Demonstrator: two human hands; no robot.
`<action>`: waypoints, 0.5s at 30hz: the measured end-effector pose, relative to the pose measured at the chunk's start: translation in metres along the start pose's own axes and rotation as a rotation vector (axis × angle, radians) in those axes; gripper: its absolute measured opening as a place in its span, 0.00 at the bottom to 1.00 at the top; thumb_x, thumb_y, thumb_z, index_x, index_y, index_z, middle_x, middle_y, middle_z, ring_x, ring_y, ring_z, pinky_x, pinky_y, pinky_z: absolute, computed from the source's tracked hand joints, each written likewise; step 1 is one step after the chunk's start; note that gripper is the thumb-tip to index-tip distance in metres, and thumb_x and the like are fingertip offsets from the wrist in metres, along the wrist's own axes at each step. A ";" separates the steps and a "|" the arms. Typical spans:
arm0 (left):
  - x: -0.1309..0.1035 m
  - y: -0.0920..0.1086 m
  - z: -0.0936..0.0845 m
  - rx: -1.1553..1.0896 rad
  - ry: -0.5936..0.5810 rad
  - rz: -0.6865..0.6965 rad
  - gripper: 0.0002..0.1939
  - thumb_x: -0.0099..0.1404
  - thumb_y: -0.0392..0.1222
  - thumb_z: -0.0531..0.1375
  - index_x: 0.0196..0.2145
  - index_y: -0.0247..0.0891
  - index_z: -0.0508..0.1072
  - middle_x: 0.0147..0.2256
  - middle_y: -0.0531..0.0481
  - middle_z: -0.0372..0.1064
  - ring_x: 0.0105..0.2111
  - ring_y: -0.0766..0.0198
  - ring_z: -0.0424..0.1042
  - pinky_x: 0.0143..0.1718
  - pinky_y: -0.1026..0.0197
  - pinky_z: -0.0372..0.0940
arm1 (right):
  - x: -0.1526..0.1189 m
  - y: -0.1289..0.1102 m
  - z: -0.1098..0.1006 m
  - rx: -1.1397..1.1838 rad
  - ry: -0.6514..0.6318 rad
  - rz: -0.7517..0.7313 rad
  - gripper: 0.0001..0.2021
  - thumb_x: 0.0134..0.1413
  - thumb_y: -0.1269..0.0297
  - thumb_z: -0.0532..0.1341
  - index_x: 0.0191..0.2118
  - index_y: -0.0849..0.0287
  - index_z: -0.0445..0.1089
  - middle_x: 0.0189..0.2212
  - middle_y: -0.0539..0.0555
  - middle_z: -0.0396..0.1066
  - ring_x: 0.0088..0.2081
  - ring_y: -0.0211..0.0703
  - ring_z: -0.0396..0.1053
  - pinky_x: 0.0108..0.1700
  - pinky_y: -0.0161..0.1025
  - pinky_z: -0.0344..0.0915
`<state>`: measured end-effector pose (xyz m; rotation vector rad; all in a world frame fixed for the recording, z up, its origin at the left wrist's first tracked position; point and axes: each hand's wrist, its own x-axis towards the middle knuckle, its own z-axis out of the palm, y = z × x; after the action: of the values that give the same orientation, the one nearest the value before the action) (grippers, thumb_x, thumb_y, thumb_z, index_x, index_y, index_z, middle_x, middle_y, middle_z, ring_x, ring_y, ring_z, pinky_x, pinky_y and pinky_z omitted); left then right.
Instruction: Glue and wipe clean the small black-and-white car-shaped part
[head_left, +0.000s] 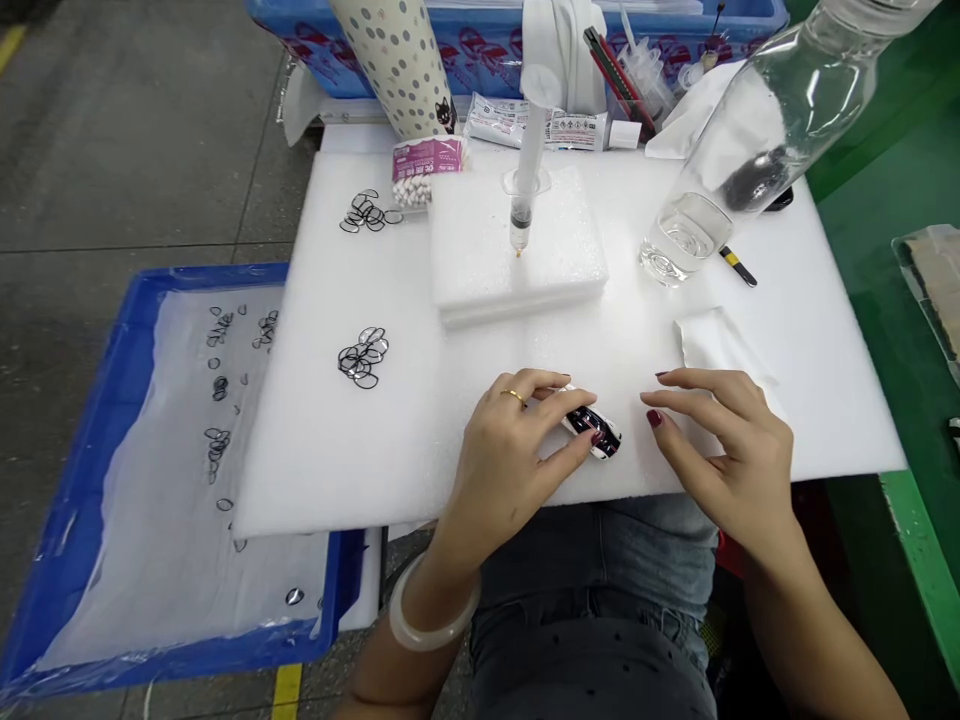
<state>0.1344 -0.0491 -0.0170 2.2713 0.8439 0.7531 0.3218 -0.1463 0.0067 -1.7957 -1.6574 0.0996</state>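
Observation:
Near the front edge of the white foam board, my left hand [517, 440] grips a small glossy black-and-white oval part [600, 432] between thumb and fingers. I cannot make out exactly what kind of part it is. To its right, my right hand [724, 430] hovers with fingers apart and nothing between them, beside a folded white cloth [720, 340]. Two piles of thin black oval rings lie left of my hands, a nearer pile [364, 358] and a farther pile [369, 212]. A syringe [529, 160] with dark content rests on a white foam block [517, 285] ahead.
A clear glass bottle [795, 90] stands at the right, with yellow-black tweezers [739, 267] near its base. Cotton swabs [426, 170], a dotted cup [397, 70] and a tube [555, 128] sit at the back. Lower left, a blue tray [82, 480] holds more rings.

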 end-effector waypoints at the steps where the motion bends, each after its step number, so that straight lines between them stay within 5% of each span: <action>1: 0.001 0.001 0.001 -0.002 0.011 -0.007 0.11 0.65 0.39 0.65 0.45 0.42 0.76 0.45 0.46 0.71 0.45 0.55 0.71 0.47 0.49 0.68 | 0.000 -0.003 0.003 0.019 0.017 0.019 0.07 0.60 0.70 0.61 0.42 0.53 0.74 0.43 0.55 0.75 0.45 0.51 0.72 0.46 0.51 0.65; 6: 0.003 0.001 -0.001 -0.014 -0.009 -0.039 0.11 0.63 0.40 0.65 0.44 0.43 0.76 0.43 0.47 0.71 0.46 0.53 0.71 0.47 0.48 0.68 | 0.009 -0.013 0.005 0.114 0.039 0.088 0.09 0.61 0.72 0.57 0.42 0.53 0.72 0.37 0.52 0.76 0.41 0.47 0.73 0.44 0.47 0.67; 9: 0.000 -0.003 -0.008 -0.141 -0.032 -0.063 0.21 0.64 0.50 0.66 0.53 0.46 0.73 0.50 0.45 0.69 0.51 0.52 0.69 0.52 0.48 0.67 | 0.012 -0.023 0.015 0.182 -0.032 0.095 0.12 0.60 0.70 0.58 0.48 0.54 0.69 0.40 0.53 0.75 0.42 0.46 0.72 0.45 0.45 0.67; 11: -0.004 -0.005 -0.013 -0.274 0.054 -0.108 0.23 0.66 0.54 0.63 0.56 0.48 0.70 0.53 0.45 0.68 0.52 0.54 0.69 0.51 0.52 0.69 | 0.011 -0.032 0.028 0.161 -0.113 0.060 0.18 0.58 0.67 0.60 0.55 0.57 0.66 0.42 0.56 0.75 0.43 0.49 0.71 0.44 0.46 0.68; 15: -0.014 -0.009 -0.014 -0.461 0.276 -0.247 0.11 0.70 0.46 0.60 0.49 0.46 0.75 0.45 0.48 0.71 0.42 0.61 0.72 0.43 0.59 0.70 | 0.012 -0.026 0.033 0.025 -0.149 0.031 0.26 0.57 0.69 0.59 0.61 0.63 0.61 0.39 0.58 0.75 0.41 0.51 0.71 0.43 0.48 0.68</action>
<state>0.1126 -0.0492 -0.0178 1.6491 0.9401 1.0367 0.2857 -0.1225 -0.0004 -1.8331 -1.7233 0.2724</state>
